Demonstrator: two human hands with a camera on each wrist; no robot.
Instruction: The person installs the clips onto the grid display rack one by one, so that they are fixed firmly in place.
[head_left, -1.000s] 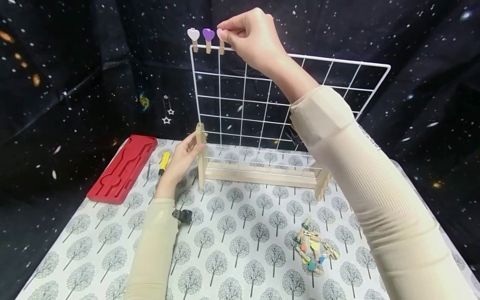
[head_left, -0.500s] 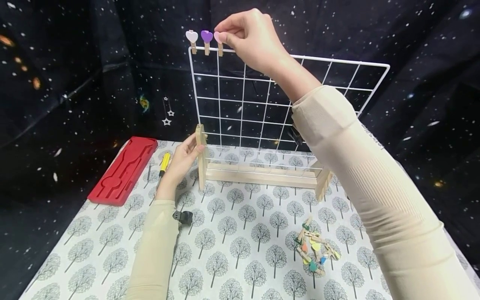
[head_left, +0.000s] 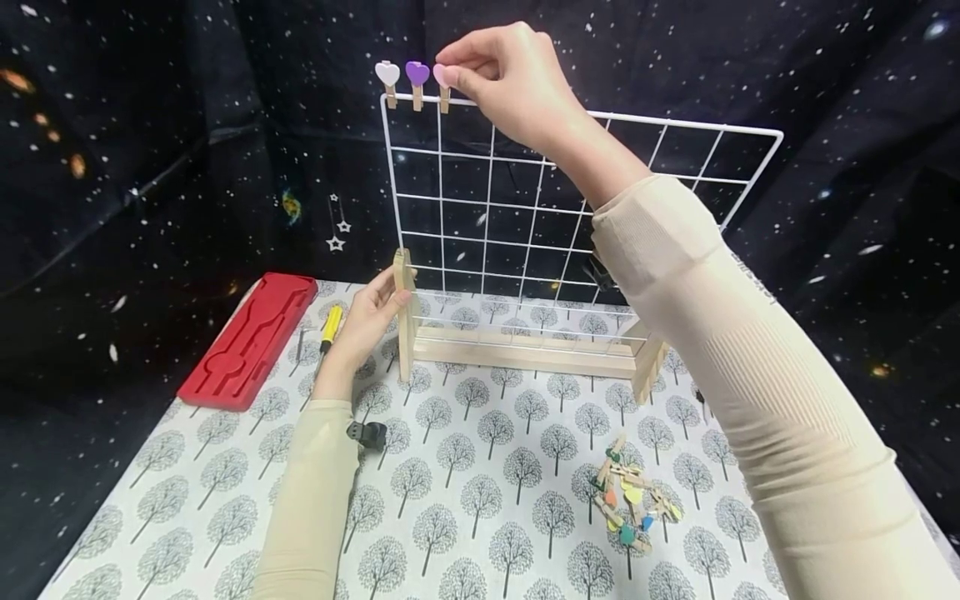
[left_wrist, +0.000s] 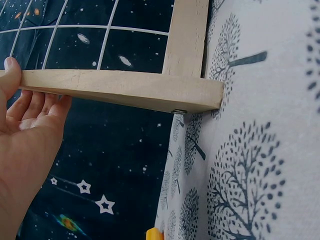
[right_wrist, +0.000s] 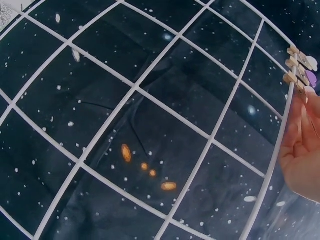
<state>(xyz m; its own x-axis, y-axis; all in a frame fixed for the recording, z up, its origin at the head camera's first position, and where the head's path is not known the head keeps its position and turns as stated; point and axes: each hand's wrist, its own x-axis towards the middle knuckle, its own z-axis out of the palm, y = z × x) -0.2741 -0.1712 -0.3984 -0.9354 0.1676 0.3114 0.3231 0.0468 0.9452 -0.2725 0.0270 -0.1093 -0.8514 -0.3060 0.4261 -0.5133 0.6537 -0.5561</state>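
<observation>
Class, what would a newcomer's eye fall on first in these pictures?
First, a white wire grid rises from its pale wooden base. Three heart-topped wooden clips, white, purple and pink, stand at its top left, the right hand pinching the pink one. A red plastic tray lies at far left.

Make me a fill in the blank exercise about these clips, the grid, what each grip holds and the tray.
1. The right grip pinches the clip with the ____ heart.
2. The left grip holds a post made of ____.
3. The grid carries ____ clips along its top.
4. The tray left of the screwdriver is ____.

Missing words: pink; wood; three; red.
</observation>
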